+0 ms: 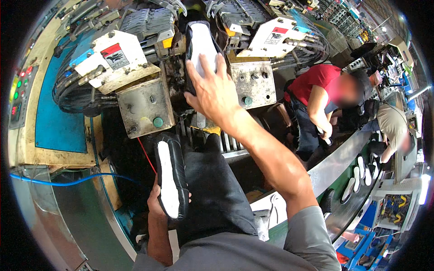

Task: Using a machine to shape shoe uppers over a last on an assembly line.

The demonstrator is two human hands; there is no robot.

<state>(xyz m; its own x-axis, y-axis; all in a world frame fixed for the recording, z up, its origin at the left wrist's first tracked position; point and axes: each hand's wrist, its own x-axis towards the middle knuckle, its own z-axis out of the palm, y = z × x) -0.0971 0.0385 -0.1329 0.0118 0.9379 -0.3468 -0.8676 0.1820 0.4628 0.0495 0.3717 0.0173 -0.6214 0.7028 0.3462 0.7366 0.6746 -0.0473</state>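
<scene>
A black shoe upper with a white underside [169, 180] is held upright above my lap. My left hand [156, 201] is closed around its lower end, the fingertips showing at the right side. Farther ahead, a second black shoe upper with a white underside [201, 40] sits in the middle of a machine [251, 86], its white face upward. On that white face lies my right hand [212, 88], fingers spread and the thumb off to the left. The palm hides the near part of this second shoe.
Metal boxes with green buttons [158, 122] flank the machine's centre, below white guard plates [110, 58] and bundled hoses. At right, a green conveyor [357, 198] carries several white-soled shoe pieces. Two people work beside it, one in a red shirt [312, 83]. A blue hose [68, 182] crosses at left.
</scene>
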